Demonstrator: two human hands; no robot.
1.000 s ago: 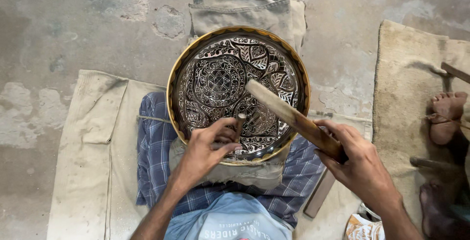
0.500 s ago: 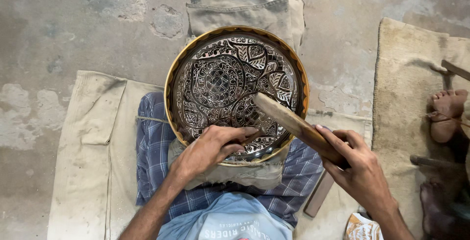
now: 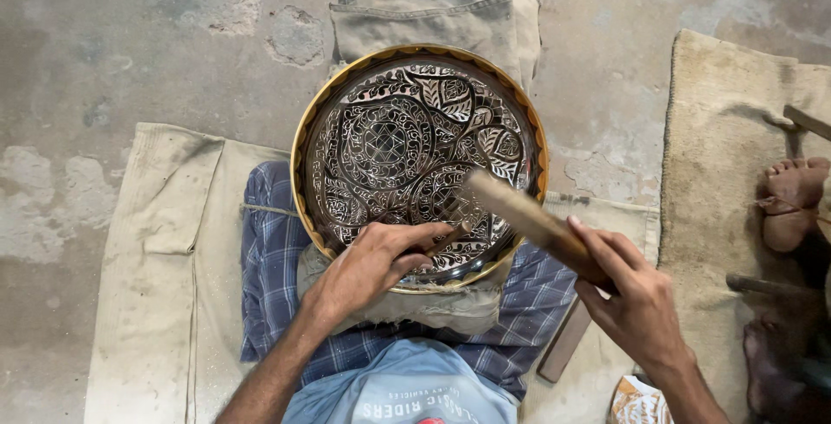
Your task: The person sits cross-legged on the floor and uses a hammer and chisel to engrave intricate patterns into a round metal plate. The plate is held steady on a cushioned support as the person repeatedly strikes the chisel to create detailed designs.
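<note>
A large round metal tray (image 3: 305,143) with a brass rim and a dense engraved floral pattern leans in front of me over a cloth pad. My left hand (image 3: 372,264) rests on its lower part and pinches a thin chisel (image 3: 446,238) against the surface. My right hand (image 3: 636,303) grips the handle of a wooden mallet (image 3: 519,212), whose head is blurred just above the chisel's end.
Blue checked cloth (image 3: 268,260) covers my lap, with beige canvas (image 3: 147,268) on the concrete floor at left and folded canvas (image 3: 433,13) behind the tray. A tan mat (image 3: 718,156) lies at right, where another person's foot (image 3: 792,195) rests. A wooden block (image 3: 563,342) lies beside my right knee.
The mallet head has swung down and left toward the chisel. My left hand has shifted slightly right along the tray's lower part, still holding the chisel.
</note>
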